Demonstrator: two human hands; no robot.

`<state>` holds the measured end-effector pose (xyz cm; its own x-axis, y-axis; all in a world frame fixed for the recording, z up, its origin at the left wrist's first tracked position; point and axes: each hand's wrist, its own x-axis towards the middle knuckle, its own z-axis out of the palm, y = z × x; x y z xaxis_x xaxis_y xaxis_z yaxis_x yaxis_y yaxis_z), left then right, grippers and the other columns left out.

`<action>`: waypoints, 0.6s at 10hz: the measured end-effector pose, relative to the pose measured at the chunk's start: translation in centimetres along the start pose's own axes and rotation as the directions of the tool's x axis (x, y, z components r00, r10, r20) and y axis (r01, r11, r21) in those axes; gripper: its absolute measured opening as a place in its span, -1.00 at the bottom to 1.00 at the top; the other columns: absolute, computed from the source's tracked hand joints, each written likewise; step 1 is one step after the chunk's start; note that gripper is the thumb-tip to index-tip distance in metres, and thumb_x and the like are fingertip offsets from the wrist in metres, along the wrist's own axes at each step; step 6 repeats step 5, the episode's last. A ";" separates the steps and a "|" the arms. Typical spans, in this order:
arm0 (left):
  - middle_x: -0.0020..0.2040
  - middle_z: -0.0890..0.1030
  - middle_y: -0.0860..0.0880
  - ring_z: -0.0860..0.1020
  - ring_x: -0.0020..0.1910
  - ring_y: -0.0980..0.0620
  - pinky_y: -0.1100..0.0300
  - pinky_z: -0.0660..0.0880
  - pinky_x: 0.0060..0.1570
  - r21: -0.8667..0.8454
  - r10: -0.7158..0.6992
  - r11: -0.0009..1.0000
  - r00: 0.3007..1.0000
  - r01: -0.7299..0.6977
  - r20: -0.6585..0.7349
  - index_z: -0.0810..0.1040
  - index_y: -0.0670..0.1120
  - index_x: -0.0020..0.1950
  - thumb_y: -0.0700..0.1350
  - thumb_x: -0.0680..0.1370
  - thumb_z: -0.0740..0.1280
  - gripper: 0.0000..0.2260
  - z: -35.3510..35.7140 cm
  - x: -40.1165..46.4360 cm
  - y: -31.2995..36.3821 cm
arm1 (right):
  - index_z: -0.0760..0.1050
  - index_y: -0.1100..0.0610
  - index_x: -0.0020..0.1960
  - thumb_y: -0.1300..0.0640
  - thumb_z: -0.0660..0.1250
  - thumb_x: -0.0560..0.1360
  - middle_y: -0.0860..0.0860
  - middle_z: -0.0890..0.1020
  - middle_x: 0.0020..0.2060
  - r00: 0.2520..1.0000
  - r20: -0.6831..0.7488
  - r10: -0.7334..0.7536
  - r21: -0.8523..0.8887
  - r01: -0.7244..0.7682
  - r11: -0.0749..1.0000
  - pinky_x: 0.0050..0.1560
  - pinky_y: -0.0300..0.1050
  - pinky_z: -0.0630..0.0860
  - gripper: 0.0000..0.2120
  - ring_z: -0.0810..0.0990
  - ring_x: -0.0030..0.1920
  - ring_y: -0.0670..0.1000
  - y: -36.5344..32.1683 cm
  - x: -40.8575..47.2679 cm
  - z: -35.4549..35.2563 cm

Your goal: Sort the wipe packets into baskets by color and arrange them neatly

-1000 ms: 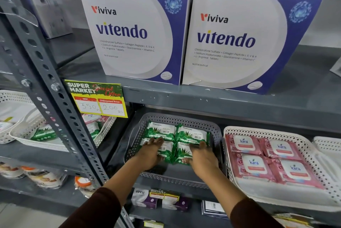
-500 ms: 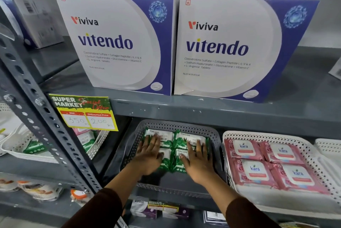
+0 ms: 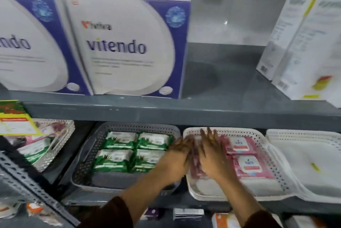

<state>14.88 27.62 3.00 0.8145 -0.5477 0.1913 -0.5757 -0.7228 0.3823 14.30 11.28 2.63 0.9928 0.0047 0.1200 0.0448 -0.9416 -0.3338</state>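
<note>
In the head view, a grey basket (image 3: 127,128) sits on the lower shelf (image 3: 166,115) and holds four green wipe packets (image 3: 132,151), laid flat in two rows of two and touching one another. Just to its right, a white basket (image 3: 258,133) holds pink wipe packets (image 3: 241,155); two lie one behind the other along its right side, while those on its left side are mostly covered by the hands.

The left hand (image 3: 177,161) crosses the gap between the two baskets, its fingers stretched flat and blurred over the white basket's left edge. The right hand (image 3: 210,154) lies palm down on the covered pink packets, fingers spread and straight, gripping nothing.

Further right sits a stack of empty white baskets (image 3: 304,154). Two large white-and-blue boxes (image 3: 125,47) stand on the shelf above.
</note>
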 end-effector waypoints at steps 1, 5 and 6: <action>0.34 0.46 -0.27 0.48 0.25 -0.24 -0.02 0.44 0.22 0.109 -0.151 0.985 0.968 0.131 0.202 0.41 -0.17 0.39 -0.08 0.61 0.17 -0.63 3.3 1.8 5.7 | 0.10 0.02 0.57 -0.02 0.01 0.65 0.08 0.12 0.57 0.983 0.075 0.166 -0.105 -0.157 0.982 0.52 0.17 0.12 -0.51 0.14 0.55 0.18 7.1 -2.7 -2.8; 0.43 0.38 -0.02 0.33 0.40 0.00 -0.09 0.27 0.40 0.219 -0.265 0.950 0.947 0.224 0.180 0.38 -0.05 0.41 0.05 0.63 0.12 -0.62 7.1 1.6 9.9 | 0.13 0.22 0.54 0.04 0.11 0.62 0.20 0.22 0.53 0.967 0.241 0.077 -0.184 -0.032 0.982 0.46 0.03 0.30 -0.46 0.30 0.49 0.12 12.7 -7.7 -5.2; 0.43 0.38 -0.02 0.33 0.40 0.00 -0.09 0.27 0.40 0.219 -0.265 0.950 0.947 0.224 0.180 0.38 -0.05 0.41 0.05 0.63 0.12 -0.62 7.1 1.6 9.9 | 0.13 0.22 0.54 0.04 0.11 0.62 0.20 0.22 0.53 0.967 0.241 0.077 -0.184 -0.032 0.982 0.46 0.03 0.30 -0.46 0.30 0.49 0.12 12.7 -7.7 -5.2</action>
